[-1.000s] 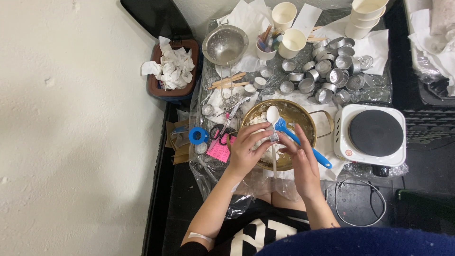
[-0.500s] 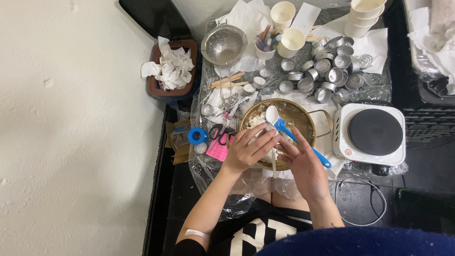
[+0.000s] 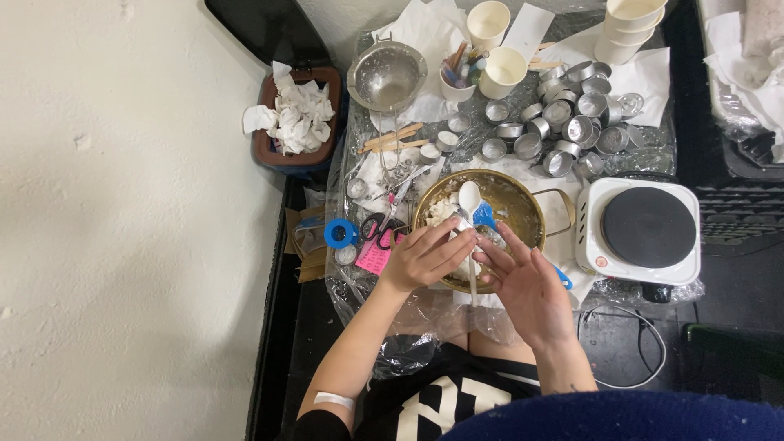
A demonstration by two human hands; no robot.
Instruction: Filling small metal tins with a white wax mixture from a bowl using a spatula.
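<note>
While the head camera looks straight down, both hands meet over the near rim of a brass-coloured bowl (image 3: 523,204) that sits in the middle of the plastic-covered surface (image 3: 359,286). The left hand (image 3: 425,257) is curled, its fingers closed around a small pale lump (image 3: 464,263) at the bowl's near edge; what the lump is made of I cannot tell. The right hand (image 3: 527,286) is flat and open, fingers stretched toward the left hand, their tips touching or almost touching the same lump. Inside the bowl lies crumbly white material (image 3: 441,211), and a white spoon (image 3: 469,196) and a blue scoop (image 3: 485,216) rest in it, just beyond the fingertips.

To the right of the bowl stands a white single hot plate (image 3: 641,229) with a dark round top. Beyond the bowl a cluster of small empty metal cups (image 3: 563,122) is spread out, with paper cups (image 3: 502,72) and a steel strainer bowl (image 3: 386,77) farther back. A few wooden sticks (image 3: 396,137) lie between the strainer and the brass bowl. Left of the bowl are scissors with pink and black handles (image 3: 377,224), a blue roll of tape (image 3: 340,233) and a pink note (image 3: 371,257). A brown bin (image 3: 263,147) filled with crumpled white tissue stands off the surface's far-left corner.
</note>
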